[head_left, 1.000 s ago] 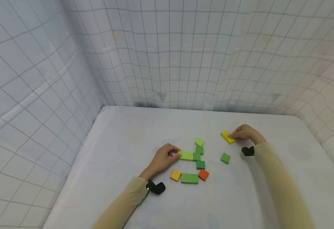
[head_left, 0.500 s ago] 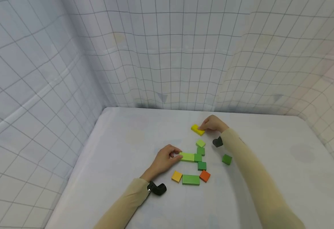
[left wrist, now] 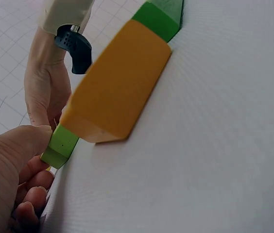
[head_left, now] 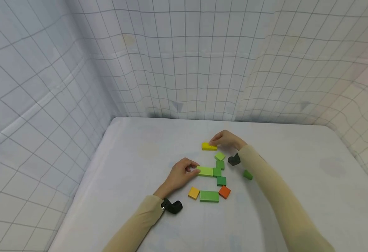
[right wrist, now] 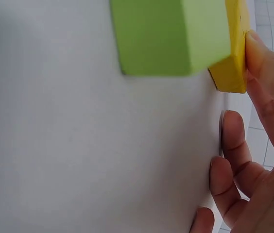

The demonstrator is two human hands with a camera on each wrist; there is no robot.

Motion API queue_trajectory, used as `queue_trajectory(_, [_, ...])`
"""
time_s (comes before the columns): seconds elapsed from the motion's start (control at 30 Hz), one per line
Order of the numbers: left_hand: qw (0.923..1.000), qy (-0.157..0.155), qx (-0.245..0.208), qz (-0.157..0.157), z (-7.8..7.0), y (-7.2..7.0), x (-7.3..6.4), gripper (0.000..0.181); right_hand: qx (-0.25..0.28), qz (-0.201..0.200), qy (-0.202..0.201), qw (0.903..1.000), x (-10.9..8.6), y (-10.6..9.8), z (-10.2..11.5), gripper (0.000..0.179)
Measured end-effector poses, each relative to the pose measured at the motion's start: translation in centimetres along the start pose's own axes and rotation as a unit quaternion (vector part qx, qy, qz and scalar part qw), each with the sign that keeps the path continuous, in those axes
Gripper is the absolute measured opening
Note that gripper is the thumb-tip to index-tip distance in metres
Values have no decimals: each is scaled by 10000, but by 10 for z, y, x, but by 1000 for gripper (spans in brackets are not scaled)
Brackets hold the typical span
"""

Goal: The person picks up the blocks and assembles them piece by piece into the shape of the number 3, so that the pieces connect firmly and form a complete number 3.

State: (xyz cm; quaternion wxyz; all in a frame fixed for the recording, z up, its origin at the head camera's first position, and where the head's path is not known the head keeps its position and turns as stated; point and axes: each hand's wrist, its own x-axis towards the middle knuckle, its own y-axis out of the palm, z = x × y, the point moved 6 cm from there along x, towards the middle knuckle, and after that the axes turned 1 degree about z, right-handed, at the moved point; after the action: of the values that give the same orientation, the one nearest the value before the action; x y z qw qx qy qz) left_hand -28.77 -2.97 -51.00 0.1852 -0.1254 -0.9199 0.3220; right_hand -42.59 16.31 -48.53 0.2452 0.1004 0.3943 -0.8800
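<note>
My right hand (head_left: pixel 226 139) pinches the right end of a long yellow block (head_left: pixel 206 147) at the back of the table. In the right wrist view, its thumb and a finger hold the yellow block (right wrist: pixel 231 73) behind a small lime block (right wrist: pixel 161 39). My left hand (head_left: pixel 180 173) pinches the left end of a long lime block (head_left: pixel 205 171), whose right end meets a small green block (head_left: pixel 216 172). The left wrist view shows the thumb against this lime block (left wrist: pixel 61 145), partly hidden by an orange-yellow block (left wrist: pixel 120 77).
A green block (head_left: pixel 220 165) and a darker green one (head_left: pixel 221 181) line up near the lime block. Nearer me, a long green block (head_left: pixel 209 196) lies between the orange-yellow block (head_left: pixel 194 193) and a red-orange block (head_left: pixel 224 192). The right sleeve (head_left: pixel 275 196) partly covers another green block (head_left: pixel 248 174).
My right hand has brought the yellow block leftward across the back of the table, turning it from slanted to nearly level. My left hand has stayed on the lime block.
</note>
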Motion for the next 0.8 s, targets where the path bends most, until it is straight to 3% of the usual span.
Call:
queue_trajectory(0.27, [10000, 21, -23, -11, 0, -1, 0, 21, -282, 226, -154, 9992, -3, 6, 0, 30])
queue_trajectory(0.8, [10000, -40, 65, -2, -2, -1, 0, 21, -301, 348, -408, 9981, -6, 7, -1, 31])
